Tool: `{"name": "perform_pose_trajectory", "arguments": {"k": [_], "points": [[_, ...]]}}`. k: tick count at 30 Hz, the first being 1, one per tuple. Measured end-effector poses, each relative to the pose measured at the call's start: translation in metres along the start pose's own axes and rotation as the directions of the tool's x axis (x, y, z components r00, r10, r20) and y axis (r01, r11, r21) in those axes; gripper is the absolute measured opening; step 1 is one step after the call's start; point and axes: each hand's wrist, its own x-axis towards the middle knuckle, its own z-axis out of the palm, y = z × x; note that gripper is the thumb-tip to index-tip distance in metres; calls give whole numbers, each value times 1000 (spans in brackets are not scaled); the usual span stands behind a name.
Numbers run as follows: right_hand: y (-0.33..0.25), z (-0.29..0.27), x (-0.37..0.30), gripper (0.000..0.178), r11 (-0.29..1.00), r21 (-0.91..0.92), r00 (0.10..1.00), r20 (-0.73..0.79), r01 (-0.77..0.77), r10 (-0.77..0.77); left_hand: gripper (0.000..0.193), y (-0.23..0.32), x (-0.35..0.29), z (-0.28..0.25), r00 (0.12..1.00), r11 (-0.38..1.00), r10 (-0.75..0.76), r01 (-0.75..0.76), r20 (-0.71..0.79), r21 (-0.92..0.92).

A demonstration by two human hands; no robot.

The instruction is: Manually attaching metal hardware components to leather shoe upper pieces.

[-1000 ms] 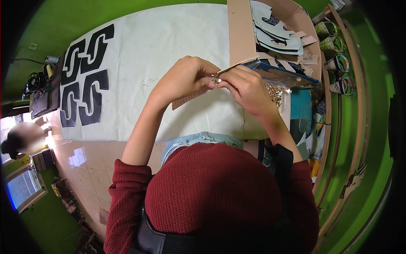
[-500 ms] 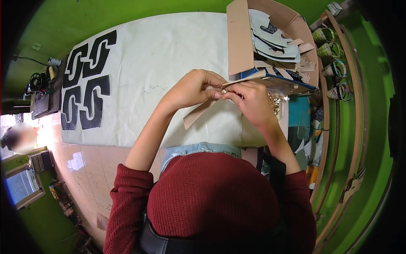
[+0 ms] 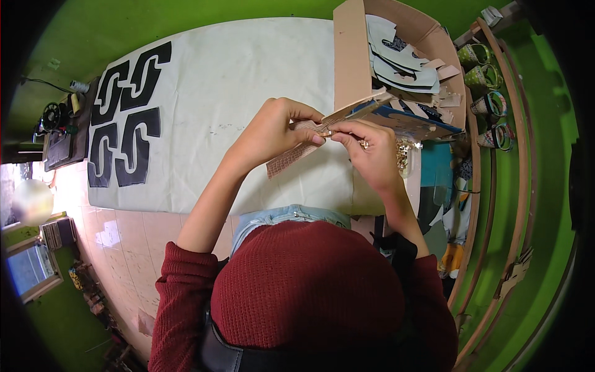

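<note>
- Four cutouts [image 3: 143, 150] along the bench's [image 3: 248, 68] left edge, two by two
- Box [image 3: 351, 59] at the far right corner, scraps [image 3: 406, 62] inside
- Fittings [image 3: 404, 155] near the right edge, before the box
- Strip [image 3: 288, 159] left of the fittings

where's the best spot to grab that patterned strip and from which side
Probably the free lower-left end of the patterned strip: pinch it across its flat faces, coming from the near left. It looks thin and flat, and that end juts out past the left hand, while farther along the fingertips of both that hand and the right hand crowd in.
</note>
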Motion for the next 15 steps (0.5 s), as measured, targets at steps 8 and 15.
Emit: {"name": "perform_pose_trajectory", "arguments": {"k": [8,15], "points": [[1,-2,1,13,1000,-20,996,92,23,-21,25,0,0,-4,983,995,-32,49,180,-86],[10,0,2,15,999,-30,995,89,44,-41,24,-7,3,6,990,994,-35,49,134,-98]]}}
